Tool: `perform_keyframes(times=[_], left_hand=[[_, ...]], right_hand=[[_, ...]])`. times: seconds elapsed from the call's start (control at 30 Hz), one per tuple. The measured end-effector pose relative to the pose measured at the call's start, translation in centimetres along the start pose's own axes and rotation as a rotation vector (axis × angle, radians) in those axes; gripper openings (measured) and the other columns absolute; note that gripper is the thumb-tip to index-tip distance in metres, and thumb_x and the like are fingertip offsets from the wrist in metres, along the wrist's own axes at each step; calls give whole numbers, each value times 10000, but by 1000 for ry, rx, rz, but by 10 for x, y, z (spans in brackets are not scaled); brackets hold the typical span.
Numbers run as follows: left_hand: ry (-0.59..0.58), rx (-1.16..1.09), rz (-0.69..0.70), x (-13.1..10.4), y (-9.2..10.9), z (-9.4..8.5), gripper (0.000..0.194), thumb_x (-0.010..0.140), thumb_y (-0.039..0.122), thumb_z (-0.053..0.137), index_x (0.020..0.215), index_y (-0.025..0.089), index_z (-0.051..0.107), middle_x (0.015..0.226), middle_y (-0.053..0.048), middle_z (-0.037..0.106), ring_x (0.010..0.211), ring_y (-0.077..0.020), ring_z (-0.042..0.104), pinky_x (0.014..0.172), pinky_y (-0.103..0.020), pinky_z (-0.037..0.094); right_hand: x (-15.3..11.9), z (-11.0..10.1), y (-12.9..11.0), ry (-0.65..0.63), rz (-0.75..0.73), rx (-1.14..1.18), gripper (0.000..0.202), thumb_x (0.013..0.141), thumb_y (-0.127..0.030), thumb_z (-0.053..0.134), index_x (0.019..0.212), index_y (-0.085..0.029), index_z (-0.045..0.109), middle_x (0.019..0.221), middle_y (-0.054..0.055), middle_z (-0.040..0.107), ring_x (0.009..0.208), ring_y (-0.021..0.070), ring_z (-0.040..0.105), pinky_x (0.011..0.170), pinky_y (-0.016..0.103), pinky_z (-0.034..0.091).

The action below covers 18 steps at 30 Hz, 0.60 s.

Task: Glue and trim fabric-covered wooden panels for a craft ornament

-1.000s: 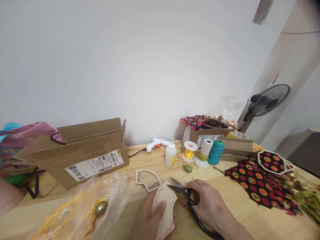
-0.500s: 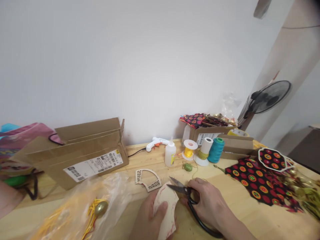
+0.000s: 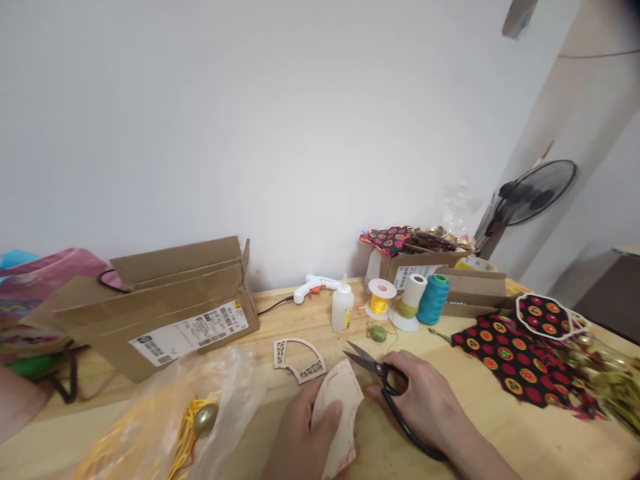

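Note:
My left hand is closed on a cream curved piece with reddish marks along its edges, the thumb lying flat across its face. In my right hand is a pair of black-handled scissors, fingers wrapped round the handles. Their blades are parted and point up and left, just above the top edge of the cream piece, seemingly apart from it. Behind my left hand a fan-shaped wooden frame with cut-out lattice ends lies on the table.
A glue bottle, a white glue gun, a yellow thread spool and a teal thread cone stand behind. Left are a cardboard box and a plastic bag. Patterned black fabric lies right. Another person's arm shows far left.
The scissors have come away from the cream piece's edge, and their blades are wider apart. The cream piece has turned slightly and moved a little right.

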<state>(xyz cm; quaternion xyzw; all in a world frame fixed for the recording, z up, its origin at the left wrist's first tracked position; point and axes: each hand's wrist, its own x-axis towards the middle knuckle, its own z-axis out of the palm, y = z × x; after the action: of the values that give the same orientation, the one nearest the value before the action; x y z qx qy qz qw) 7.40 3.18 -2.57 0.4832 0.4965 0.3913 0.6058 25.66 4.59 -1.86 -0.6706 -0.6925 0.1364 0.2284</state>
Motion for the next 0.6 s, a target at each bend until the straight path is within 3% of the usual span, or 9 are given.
perform_keyframes(times=[0.1, 0.23, 0.43, 0.6], left_hand=[[16, 3, 4, 4, -2, -2, 448, 699, 395, 544, 1045, 111, 547, 568, -30, 610, 459, -169, 530, 396, -246, 397], [49, 24, 56, 4, 0, -4, 361, 691, 340, 562, 966, 111, 610, 593, -38, 639, 556, -191, 570, 516, -268, 436], [37, 31, 92, 4, -1, -5, 341, 704, 317, 549, 972, 118, 615, 708, -57, 676, 676, -221, 595, 608, -291, 443], [16, 76, 71, 6, -4, -6, 290, 734, 279, 503, 954, 107, 587, 823, -82, 675, 716, -213, 582, 612, -292, 429]], right_hand=[[-6, -2, 1, -19, -21, 48, 142, 688, -368, 552, 770, -252, 549, 722, -21, 564, 662, 153, 526, 587, 249, 368], [-15, 1, -4, -79, -80, 12, 217, 644, -345, 598, 845, -277, 554, 776, -12, 546, 694, 171, 524, 609, 277, 383], [-18, 10, -12, -25, -98, -80, 224, 641, -345, 591, 845, -260, 551, 827, 30, 533, 819, 228, 506, 652, 320, 399], [-13, 9, -8, 11, -100, 3, 234, 659, -356, 583, 844, -222, 531, 828, 42, 540, 834, 223, 508, 697, 326, 413]])
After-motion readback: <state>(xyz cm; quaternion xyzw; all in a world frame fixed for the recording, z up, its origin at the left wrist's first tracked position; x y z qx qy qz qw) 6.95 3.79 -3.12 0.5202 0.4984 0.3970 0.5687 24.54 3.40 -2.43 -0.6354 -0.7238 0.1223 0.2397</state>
